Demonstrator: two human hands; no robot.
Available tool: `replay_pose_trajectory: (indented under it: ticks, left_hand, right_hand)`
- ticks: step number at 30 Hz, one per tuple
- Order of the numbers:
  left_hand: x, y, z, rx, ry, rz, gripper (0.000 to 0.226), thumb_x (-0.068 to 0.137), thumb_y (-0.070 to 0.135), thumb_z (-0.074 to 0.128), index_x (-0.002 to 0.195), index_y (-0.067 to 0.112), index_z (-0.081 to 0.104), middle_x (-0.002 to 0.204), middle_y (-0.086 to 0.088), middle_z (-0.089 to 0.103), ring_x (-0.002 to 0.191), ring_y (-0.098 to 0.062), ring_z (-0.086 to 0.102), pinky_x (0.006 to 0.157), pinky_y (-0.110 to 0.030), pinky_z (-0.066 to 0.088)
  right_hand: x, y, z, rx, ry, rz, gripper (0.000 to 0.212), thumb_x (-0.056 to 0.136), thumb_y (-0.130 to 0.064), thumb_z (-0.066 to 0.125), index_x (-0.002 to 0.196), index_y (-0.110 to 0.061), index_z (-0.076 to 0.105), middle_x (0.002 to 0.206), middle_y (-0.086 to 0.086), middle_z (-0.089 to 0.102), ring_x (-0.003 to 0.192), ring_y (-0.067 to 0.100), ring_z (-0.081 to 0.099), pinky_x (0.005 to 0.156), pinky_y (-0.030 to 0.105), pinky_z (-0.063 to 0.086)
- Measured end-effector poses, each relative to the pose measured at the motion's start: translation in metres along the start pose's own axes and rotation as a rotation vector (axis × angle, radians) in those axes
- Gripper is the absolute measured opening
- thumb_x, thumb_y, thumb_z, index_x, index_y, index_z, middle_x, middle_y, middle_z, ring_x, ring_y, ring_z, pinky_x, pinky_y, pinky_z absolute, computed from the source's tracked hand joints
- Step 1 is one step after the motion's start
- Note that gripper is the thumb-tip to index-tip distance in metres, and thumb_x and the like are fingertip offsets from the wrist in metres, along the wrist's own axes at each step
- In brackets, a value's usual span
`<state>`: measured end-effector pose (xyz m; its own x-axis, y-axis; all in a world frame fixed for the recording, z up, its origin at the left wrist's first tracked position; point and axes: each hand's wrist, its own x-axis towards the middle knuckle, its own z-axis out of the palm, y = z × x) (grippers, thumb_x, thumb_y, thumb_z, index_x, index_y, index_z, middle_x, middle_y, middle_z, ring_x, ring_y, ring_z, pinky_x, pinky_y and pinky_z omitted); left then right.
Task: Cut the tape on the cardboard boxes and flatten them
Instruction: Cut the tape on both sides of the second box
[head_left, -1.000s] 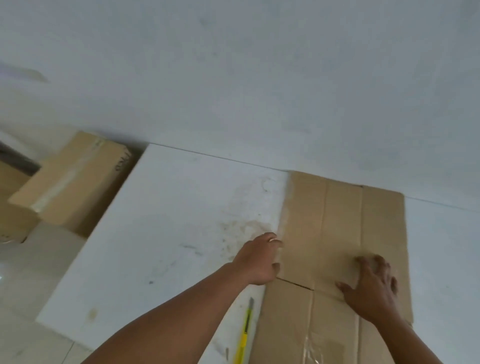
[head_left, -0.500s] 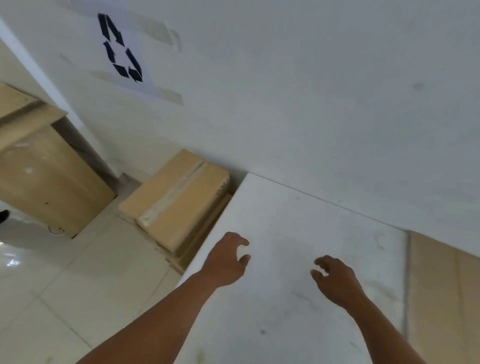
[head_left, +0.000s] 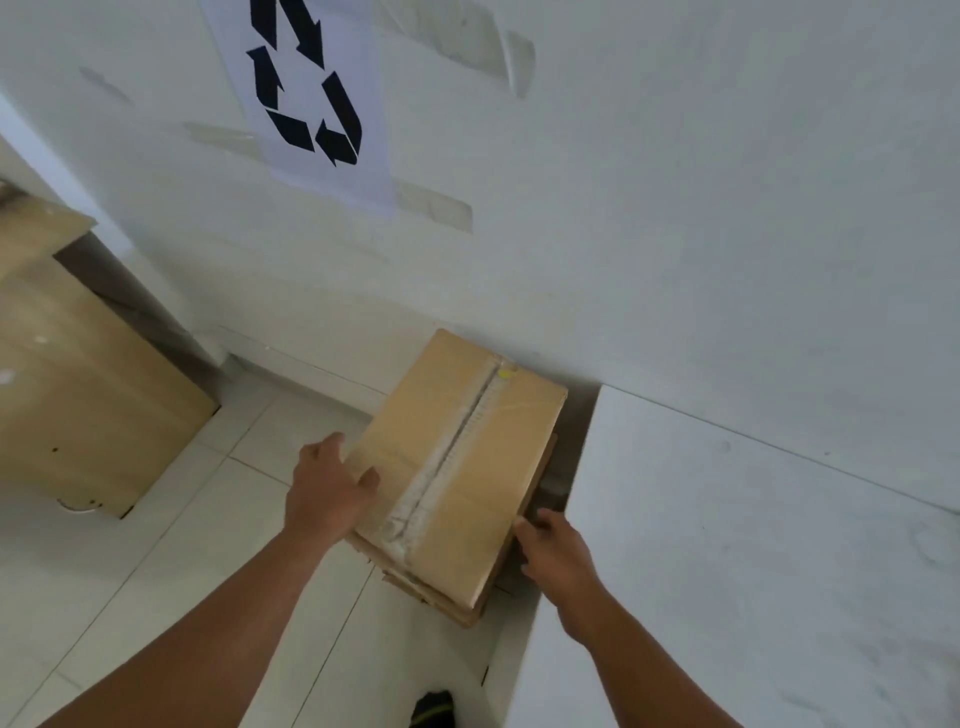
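- Left hand (head_left: 327, 493), empty in mid-air half a second back, now clamped on the left edge of the sealed box (head_left: 467, 499), thumb on top
- Box on more cardboard on the floor, against the wall; tape (head_left: 451, 457) along the top seam uncut
- Right hand (head_left: 556, 551) now down at the box's right edge, fingers in the gap; cannot tell whether closed on it
- White platform (head_left: 753, 545) just beside: probably the next box about to go up for cutting
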<state>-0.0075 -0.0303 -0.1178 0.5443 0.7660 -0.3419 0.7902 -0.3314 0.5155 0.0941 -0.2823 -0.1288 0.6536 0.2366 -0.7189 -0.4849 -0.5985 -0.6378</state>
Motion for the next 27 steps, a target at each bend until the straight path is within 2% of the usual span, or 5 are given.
replay_pose_trajectory:
  ticks: [5,9,16,23,27]
  left_hand:
    - [0.036,-0.029,0.004,-0.138,-0.237,-0.112,0.081,0.089,0.058,0.065,0.156,0.023,0.034,0.148,-0.013,0.049,0.133,-0.034,0.049,0.105,-0.045,0.043]
    - [0.042,-0.041,0.007,-0.442,-0.403,-0.183,0.058,0.089,0.054,0.067,0.139,0.027,0.056,0.127,-0.002,0.066,0.114,-0.024,0.062,0.097,-0.048,0.053]
    - [0.022,-0.034,-0.014,-0.672,-0.465,-0.205,0.047,0.090,0.040,0.071,0.133,0.030,0.055,0.125,0.000,0.064,0.111,-0.020,0.062,0.080,-0.039,0.051]
    - [-0.030,-0.004,-0.050,-0.742,-0.691,-0.142,0.085,0.053,0.047,0.091,0.126,0.035,0.050,0.122,-0.002,0.067,0.112,-0.030,0.064,0.093,-0.059,0.047]
    - [-0.061,0.031,-0.036,-0.837,-0.787,-0.095,0.116,0.032,0.055,0.098,0.135,0.036,0.048,0.128,0.001,0.067,0.118,-0.026,0.065,0.089,-0.052,0.055]
  right_hand:
    - [0.016,0.002,0.038,0.233,-0.073,0.166,0.055,0.092,-0.048,0.063,0.140,-0.023,0.049,0.122,-0.004,0.062,0.111,0.020,0.060,0.101,0.044,0.050]
    - [0.009,-0.002,0.053,0.397,-0.137,0.196,0.045,0.092,-0.036,0.068,0.131,-0.038,0.048,0.114,-0.007,0.062,0.100,0.015,0.058,0.069,0.030,0.047]
    - [-0.006,0.000,0.051,0.564,-0.149,0.130,0.061,0.082,-0.036,0.077,0.136,-0.038,0.049,0.119,-0.001,0.067,0.110,0.024,0.062,0.077,0.038,0.053]
    - [-0.049,-0.011,-0.014,0.597,-0.224,-0.142,0.065,0.079,-0.036,0.080,0.138,-0.029,0.053,0.127,0.003,0.067,0.117,0.026,0.064,0.097,0.046,0.054]
    - [-0.082,-0.004,-0.074,0.565,-0.235,-0.213,0.057,0.087,-0.036,0.070,0.140,-0.031,0.051,0.134,0.006,0.063,0.119,0.028,0.062,0.075,0.033,0.056]
